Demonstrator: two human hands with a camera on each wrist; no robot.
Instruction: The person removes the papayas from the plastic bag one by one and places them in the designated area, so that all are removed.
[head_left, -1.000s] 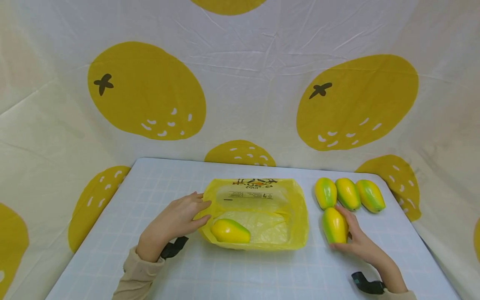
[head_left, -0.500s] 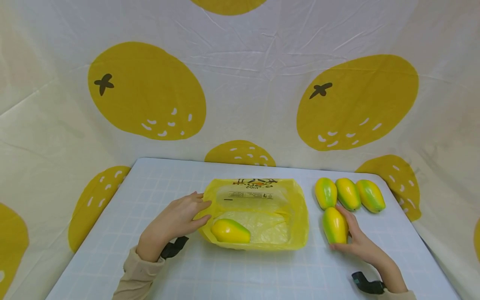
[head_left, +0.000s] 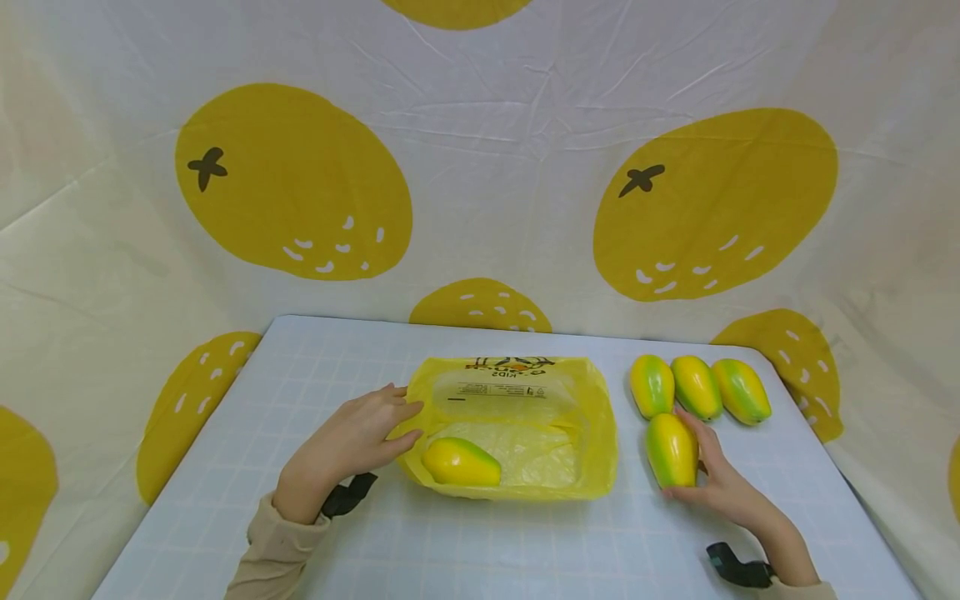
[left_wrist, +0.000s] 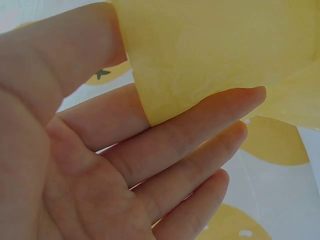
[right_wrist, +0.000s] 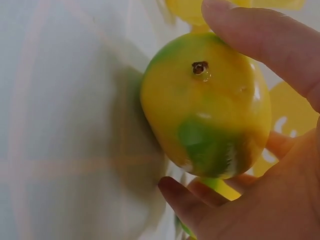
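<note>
My right hand (head_left: 716, 479) grips a yellow-green papaya (head_left: 672, 451), with the thumb on one side and the fingers on the other. In the right wrist view this papaya (right_wrist: 205, 107) shows its stem end, with a shadow beside it. Whether it still touches the table is unclear. At the left side of a yellow plastic bag (head_left: 592, 450), my left hand (head_left: 360, 433) rests with straight, spread fingers. The bag's thin edge (left_wrist: 200, 55) lies over the index finger in the left wrist view. Inside the wide-mouthed bag, at its near left, lies another papaya (head_left: 461, 462).
Three more papayas stand in a row behind the held one: a left papaya (head_left: 652, 387), a middle papaya (head_left: 696, 387) and a right papaya (head_left: 741, 392). The table (head_left: 480, 550) wears a pale checked cover. A fruit-print cloth (head_left: 502, 192) hangs behind it.
The right hand and its papaya have shifted very slightly to the right. The left hand, the bag and the other papayas have stayed put.
</note>
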